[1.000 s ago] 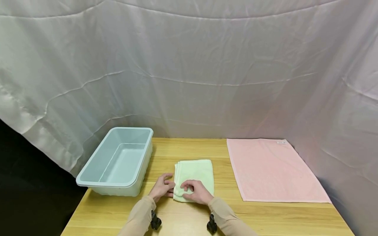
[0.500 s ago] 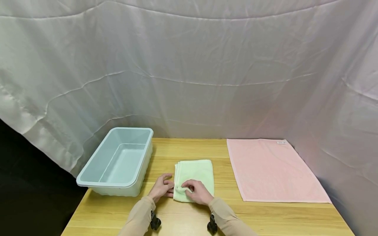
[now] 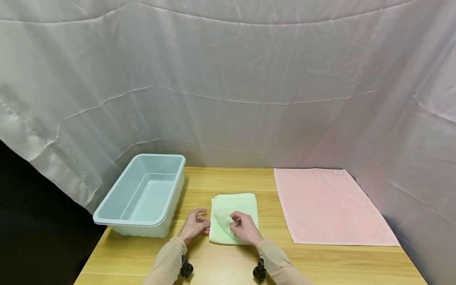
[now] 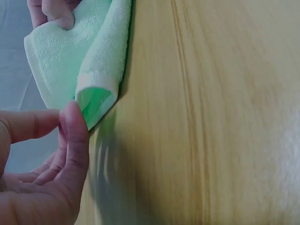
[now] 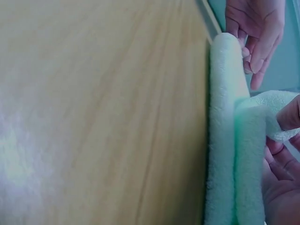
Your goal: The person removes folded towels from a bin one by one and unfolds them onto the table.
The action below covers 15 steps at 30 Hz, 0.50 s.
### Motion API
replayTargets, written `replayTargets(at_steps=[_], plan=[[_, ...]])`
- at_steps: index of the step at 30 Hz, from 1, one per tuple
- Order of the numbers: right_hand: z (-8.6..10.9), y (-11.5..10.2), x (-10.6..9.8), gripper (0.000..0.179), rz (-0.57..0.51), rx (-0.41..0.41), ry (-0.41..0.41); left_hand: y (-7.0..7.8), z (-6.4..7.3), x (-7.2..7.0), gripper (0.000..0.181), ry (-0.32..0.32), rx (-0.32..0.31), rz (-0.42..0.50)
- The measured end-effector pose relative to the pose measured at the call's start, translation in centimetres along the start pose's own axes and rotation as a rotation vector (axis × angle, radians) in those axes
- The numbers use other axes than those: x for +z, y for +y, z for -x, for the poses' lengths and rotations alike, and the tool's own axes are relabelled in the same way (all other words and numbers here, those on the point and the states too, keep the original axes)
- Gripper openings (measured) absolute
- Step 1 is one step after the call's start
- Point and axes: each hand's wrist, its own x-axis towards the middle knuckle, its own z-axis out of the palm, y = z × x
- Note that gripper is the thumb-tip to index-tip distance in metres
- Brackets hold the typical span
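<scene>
A folded light green towel lies on the wooden table in front of me. My right hand pinches its top layer between thumb and fingers and lifts it a little, drawing creases towards the left edge. In the right wrist view, the raised layer of the green towel stands up off the fold beneath it. My left hand is at the towel's left edge, its fingers loosely bent and fingertips right against the layers. The left wrist view shows the towel's looped end beside those fingertips.
A pale blue plastic basin stands on the left of the wooden table. To the right, a pink towel with a small white label lies spread flat. A grey curtain hangs behind the table.
My right hand has moved slightly right, pulling up the green towel's top layer, which is now creased. The left hand has stayed almost still at the edge.
</scene>
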Motion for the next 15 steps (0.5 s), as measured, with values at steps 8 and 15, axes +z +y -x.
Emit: replayTargets(at_steps=[8,15], plan=[[-0.1,-0.5,-1.2,0.021,-0.077,0.108,0.095,0.3,-0.2,0.8,0.059,-0.048,0.03,0.091],[-0.1,-1.0,-2.1,0.02,-0.115,0.162,0.216,0.5,-0.5,1.6,0.064,-0.095,0.062,-0.001]])
